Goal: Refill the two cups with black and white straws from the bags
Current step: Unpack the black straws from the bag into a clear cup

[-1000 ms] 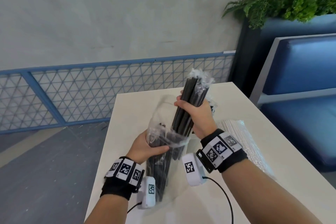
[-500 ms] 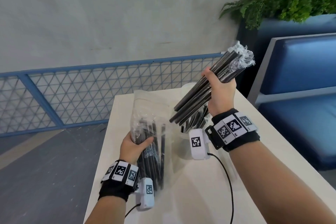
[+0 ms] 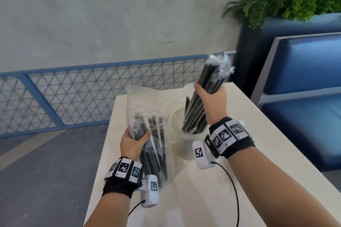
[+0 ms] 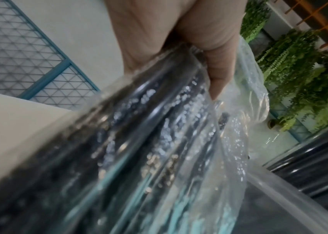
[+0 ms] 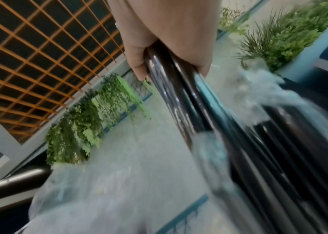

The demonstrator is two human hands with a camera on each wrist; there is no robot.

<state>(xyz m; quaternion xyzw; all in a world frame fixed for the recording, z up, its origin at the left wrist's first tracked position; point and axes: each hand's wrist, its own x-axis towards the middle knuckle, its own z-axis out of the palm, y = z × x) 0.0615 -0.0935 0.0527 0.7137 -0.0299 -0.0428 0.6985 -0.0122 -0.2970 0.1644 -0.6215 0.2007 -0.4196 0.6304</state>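
Right hand point(image 3: 212, 97) grip: closed round a bundle of black straws point(image 3: 198, 108), lower ends inside the clear cup point(image 3: 186, 134) | left hand point(image 3: 132, 143) grip: clutching the clear bag point(image 3: 147, 116) of black straws, upright | both above the white counter point(image 3: 258, 125)

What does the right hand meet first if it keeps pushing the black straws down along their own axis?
Most likely the clear cup: the right hand holds the black straw bundle tilted, lower ends already inside its rim. The straw tips would probably meet the cup's bottom before the hand reaches the rim; depth inside is unclear.
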